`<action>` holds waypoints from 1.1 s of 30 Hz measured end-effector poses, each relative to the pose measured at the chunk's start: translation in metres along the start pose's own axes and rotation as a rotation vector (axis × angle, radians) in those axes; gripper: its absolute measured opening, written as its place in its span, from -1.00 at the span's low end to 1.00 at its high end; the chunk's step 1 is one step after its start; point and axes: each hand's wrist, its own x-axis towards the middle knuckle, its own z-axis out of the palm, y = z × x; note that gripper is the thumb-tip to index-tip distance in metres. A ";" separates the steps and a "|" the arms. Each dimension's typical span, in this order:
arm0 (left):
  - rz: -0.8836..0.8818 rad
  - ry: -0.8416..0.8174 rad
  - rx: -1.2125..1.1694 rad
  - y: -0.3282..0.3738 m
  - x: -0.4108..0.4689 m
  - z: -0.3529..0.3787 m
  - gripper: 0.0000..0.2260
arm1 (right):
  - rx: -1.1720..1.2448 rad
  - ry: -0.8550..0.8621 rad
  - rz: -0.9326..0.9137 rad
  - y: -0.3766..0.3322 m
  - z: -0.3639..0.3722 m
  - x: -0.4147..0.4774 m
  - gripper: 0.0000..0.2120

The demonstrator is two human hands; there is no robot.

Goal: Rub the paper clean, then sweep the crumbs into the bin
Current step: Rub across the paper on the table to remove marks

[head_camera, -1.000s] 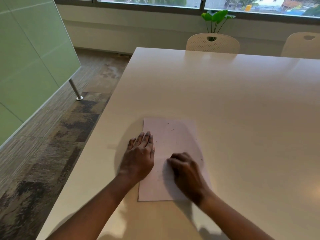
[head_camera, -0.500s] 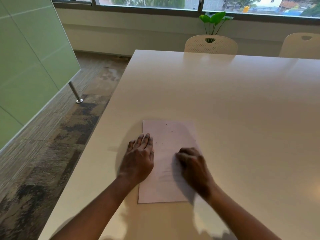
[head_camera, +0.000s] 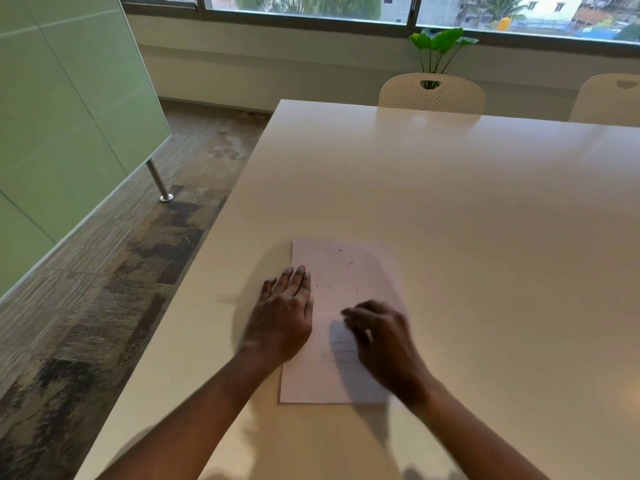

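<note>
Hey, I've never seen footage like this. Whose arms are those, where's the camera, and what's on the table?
No machine: a person wears a camera on the head, so this one view looks forward and down at their own arms. On the table lies a sheet of paper with a few dark crumbs near its far end. The left hand presses flat on the paper's left edge. The right hand is curled over the sheet and blurred; it may pinch something small, but I cannot tell. Two chairs and a plant stand beyond the table. No bin is in view.
</note>
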 end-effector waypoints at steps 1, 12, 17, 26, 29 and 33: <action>0.004 -0.002 0.001 0.000 0.000 0.000 -0.50 | 0.028 -0.059 -0.036 -0.010 0.008 -0.008 -0.82; 0.016 0.005 0.018 0.000 -0.001 -0.001 -0.50 | -0.081 -0.020 0.012 -0.008 0.011 -0.006 -0.84; 0.016 -0.010 0.028 -0.002 -0.001 0.001 -0.49 | -0.048 -0.206 -0.178 -0.032 0.026 -0.029 -0.73; 0.018 -0.008 0.030 -0.001 -0.001 0.000 -0.49 | -0.037 -0.142 -0.164 -0.034 0.024 -0.025 -0.79; 0.023 0.002 0.027 0.000 0.000 0.000 -0.50 | -0.029 -0.110 -0.119 -0.018 0.012 -0.017 -0.79; 0.025 0.016 0.041 0.000 -0.002 -0.001 -0.50 | -0.105 0.021 0.032 0.000 -0.003 -0.004 -0.83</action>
